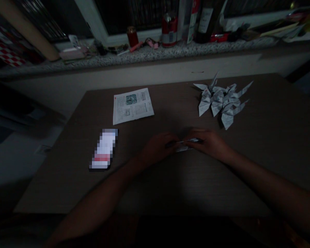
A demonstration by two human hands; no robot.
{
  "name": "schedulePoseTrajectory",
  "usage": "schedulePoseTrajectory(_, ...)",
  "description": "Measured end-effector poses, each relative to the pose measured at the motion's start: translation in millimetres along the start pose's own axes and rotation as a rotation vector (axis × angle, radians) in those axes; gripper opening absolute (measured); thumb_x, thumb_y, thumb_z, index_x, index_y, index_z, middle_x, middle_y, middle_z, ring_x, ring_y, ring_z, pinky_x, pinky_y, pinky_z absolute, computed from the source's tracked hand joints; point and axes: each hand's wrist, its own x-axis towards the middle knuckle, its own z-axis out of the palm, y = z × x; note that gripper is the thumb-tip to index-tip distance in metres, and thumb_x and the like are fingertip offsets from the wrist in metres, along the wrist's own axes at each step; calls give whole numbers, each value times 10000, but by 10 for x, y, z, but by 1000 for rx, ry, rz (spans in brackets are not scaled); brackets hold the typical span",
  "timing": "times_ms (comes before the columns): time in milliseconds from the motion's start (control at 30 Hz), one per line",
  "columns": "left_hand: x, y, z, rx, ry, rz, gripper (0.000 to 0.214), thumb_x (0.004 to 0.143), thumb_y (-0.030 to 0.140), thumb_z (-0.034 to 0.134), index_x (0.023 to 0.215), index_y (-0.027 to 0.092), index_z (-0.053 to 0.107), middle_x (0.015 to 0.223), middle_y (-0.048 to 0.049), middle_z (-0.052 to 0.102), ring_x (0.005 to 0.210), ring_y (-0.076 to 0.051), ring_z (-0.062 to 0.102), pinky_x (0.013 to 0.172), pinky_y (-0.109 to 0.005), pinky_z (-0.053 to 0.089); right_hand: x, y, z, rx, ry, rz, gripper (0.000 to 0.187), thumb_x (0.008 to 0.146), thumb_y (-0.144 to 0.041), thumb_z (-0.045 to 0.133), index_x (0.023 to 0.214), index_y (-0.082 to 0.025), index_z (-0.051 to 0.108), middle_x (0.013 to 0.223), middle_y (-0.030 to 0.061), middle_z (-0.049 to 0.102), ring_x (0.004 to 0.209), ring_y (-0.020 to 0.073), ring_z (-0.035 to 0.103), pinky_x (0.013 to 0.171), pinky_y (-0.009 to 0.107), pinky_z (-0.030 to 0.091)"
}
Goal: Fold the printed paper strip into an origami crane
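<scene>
Between my two hands is a small piece of folded paper (184, 147), pale with print on it, held just over the table. My left hand (161, 146) pinches its left end, and my right hand (208, 142) grips its right end, fingers curled over the top. The hands nearly meet at the middle, so much of the paper's shape is hidden. Beyond my right hand stand several folded paper cranes (223, 100) made of printed paper, bunched together. A printed sheet of paper (133, 106) lies flat beyond my left hand.
A phone (104, 150) with a lit, blurred screen lies left of my left forearm on the brown table (155, 186). Behind the table, a granite windowsill (144, 55) bears a red can (169, 31), a dark bottle (205, 20), a small jar (132, 36) and other clutter. The room is dim.
</scene>
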Motion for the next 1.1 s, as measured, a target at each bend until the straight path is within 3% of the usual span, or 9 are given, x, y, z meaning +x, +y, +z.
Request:
schedulePoseTrajectory(200,-13,21,-22,-105,63,-101,140,1002,323,643,1054,220,722,1020,-8,758,919,-178,701,855,-302,532,-10,45,-64,66,125,263,252,881,-441,773,1023,-232,775,995,60,804,893,256,762,783,377,610)
schedulePoseTrajectory(333,-18,35,-46,-122,76,-142,152,994,343,643,1031,221,727,997,-5,759,891,-173,697,840,-297,531,1,97,-100,134,91,380,283,869,-496,764,932,-220,762,858,52,793,758,232,745,661,342,590)
schedulePoseTrajectory(467,-9,76,-44,-123,49,-178,140,965,313,647,1024,212,723,977,-3,751,866,-168,682,823,-288,519,14,64,-58,242,73,447,315,832,-531,772,887,-221,752,841,44,780,761,226,733,669,334,564)
schedulePoseTrajectory(567,20,147,-53,-118,19,-189,172,947,283,638,1080,209,719,1018,-9,753,895,-172,682,827,-287,506,22,15,-6,328,71,485,322,792,-530,794,879,-223,754,828,39,768,764,223,720,687,335,544)
schedulePoseTrajectory(767,63,242,-60,-174,-10,-200,281,991,453,618,1095,225,744,1055,-19,765,943,-182,693,842,-290,508,26,-45,71,360,44,493,276,771,-477,809,880,-228,768,842,37,767,785,224,709,724,349,540)
schedulePoseTrajectory(933,39,205,-60,-157,53,-239,231,981,399,633,1029,206,753,986,-29,759,871,-174,683,833,-303,521,17,-21,67,388,85,512,301,768,-491,811,899,-222,773,839,43,760,796,225,695,730,354,527)
schedulePoseTrajectory(1100,33,205,-54,-158,88,-259,193,957,367,671,1009,201,752,948,-18,753,831,-163,675,799,-287,516,16,-48,36,404,21,541,289,783,-482,806,885,-213,772,807,37,737,768,207,668,704,340,502)
